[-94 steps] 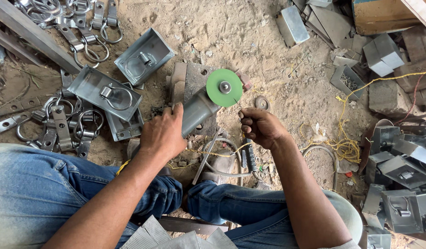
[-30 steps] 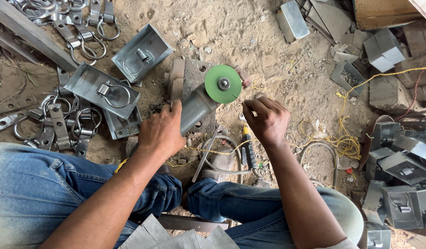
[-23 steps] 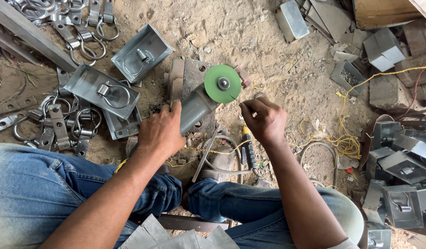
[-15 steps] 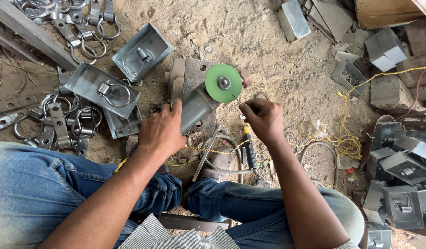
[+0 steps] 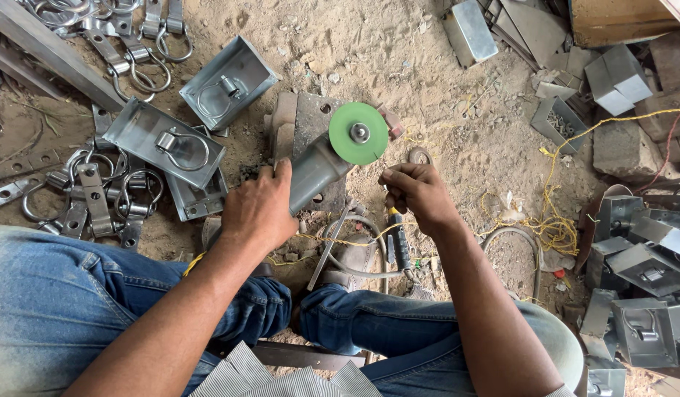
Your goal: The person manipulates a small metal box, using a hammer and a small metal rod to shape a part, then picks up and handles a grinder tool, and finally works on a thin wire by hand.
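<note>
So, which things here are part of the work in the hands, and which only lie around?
In use:
- grey angle grinder with round green disc, gripped by left hand
- right hand, closed beside the disc; what it holds is hidden

Lying about:
- open grey metal boxes with ring handles
- loose steel rings and straps
- tangled yellow cord
</note>
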